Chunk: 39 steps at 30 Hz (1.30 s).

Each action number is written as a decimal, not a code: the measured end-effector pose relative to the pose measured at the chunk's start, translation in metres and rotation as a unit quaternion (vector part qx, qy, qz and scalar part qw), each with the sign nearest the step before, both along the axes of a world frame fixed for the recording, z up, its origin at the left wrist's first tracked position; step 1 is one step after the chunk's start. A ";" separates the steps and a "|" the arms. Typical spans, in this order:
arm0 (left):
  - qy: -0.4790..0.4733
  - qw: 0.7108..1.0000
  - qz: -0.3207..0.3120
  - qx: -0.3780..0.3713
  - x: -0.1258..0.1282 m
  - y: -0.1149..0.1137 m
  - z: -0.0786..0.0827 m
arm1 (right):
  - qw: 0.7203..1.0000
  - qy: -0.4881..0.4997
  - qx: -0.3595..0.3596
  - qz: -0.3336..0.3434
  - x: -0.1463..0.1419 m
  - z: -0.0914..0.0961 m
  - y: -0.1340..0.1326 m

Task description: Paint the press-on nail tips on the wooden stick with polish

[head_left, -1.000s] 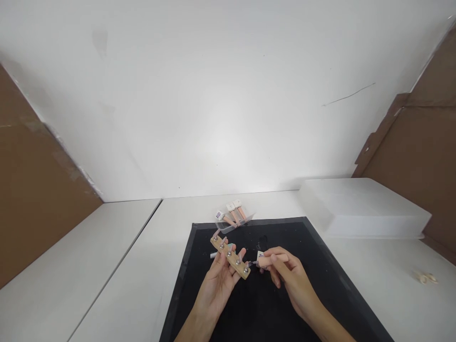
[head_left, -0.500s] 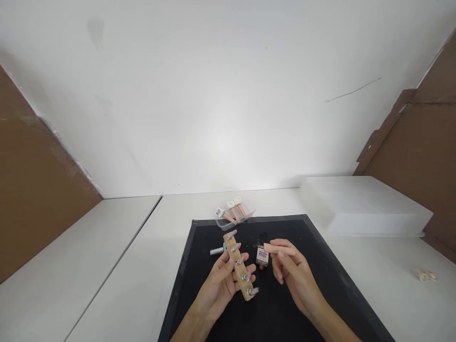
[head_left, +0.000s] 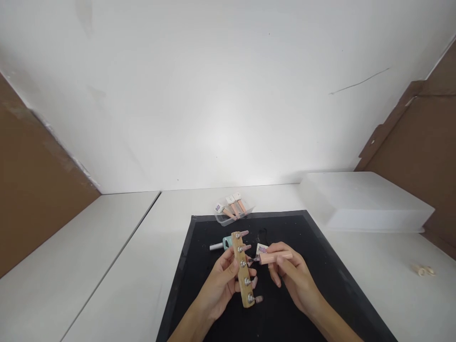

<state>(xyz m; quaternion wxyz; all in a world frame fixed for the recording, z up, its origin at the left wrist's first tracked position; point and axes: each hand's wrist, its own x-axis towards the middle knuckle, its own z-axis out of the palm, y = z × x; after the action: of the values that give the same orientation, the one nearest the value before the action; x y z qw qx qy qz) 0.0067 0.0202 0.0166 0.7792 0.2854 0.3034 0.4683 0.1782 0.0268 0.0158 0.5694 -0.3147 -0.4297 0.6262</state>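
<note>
My left hand (head_left: 221,285) is closed around a narrow wooden nail-tip stand (head_left: 244,280), tilted over the black mat. Several pale pinkish nail tips (head_left: 259,299) stick out from its metal pegs, pointing right. Between the fingers of my right hand (head_left: 290,268) is a pink-handled nail polish brush (head_left: 272,257). Its dark bristle end reaches the middle nail tip; whether they touch I cannot tell. Just behind the right fingers sits a small square polish bottle (head_left: 261,249), partly hidden by them.
A clear tray (head_left: 224,219) with several pink-capped bottles stands beyond the black mat (head_left: 203,228). On the mat lies a mint-green and white tool (head_left: 226,243), partly behind the stand. A white translucent bin (head_left: 377,221) stands at right, near small beige pieces (head_left: 422,270).
My left hand has turned the stand so its nail tips point more to the right. The brush in my right hand has come left and down to the middle nail tip.
</note>
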 end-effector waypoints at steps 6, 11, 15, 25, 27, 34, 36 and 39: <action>-0.034 0.999 0.020 -0.029 -0.001 0.003 -0.005 | 1.000 -0.025 0.003 0.007 -0.001 -0.001 0.000; -0.037 0.998 0.030 -0.044 0.000 0.002 -0.002 | 0.999 -0.023 -0.005 -0.027 0.000 -0.004 0.002; -0.039 0.997 0.032 -0.052 0.000 0.001 -0.002 | 1.000 0.003 -0.013 -0.028 0.001 -0.003 0.002; -0.038 0.998 0.011 -0.040 -0.001 0.003 -0.005 | 0.999 -0.026 0.003 0.020 -0.003 0.000 -0.004; -0.041 0.998 0.008 -0.039 -0.001 0.002 -0.004 | 1.000 -0.026 -0.009 -0.001 -0.003 -0.001 -0.002; -0.053 0.998 0.011 -0.030 -0.001 0.003 -0.006 | 0.998 0.019 -0.046 -0.038 0.000 0.002 0.003; -0.053 0.998 0.010 -0.030 -0.001 0.003 -0.007 | 0.998 0.027 -0.044 -0.022 0.000 0.002 0.002; -0.051 0.998 0.012 -0.033 -0.002 0.003 -0.006 | 0.999 0.022 -0.035 0.002 -0.001 0.004 -0.002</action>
<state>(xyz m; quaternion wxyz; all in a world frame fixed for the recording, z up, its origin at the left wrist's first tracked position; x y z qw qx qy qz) 0.0048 0.0229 0.0102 0.7970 0.2317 0.2819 0.4813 0.1768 0.0253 0.0194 0.5660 -0.3198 -0.3956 0.6487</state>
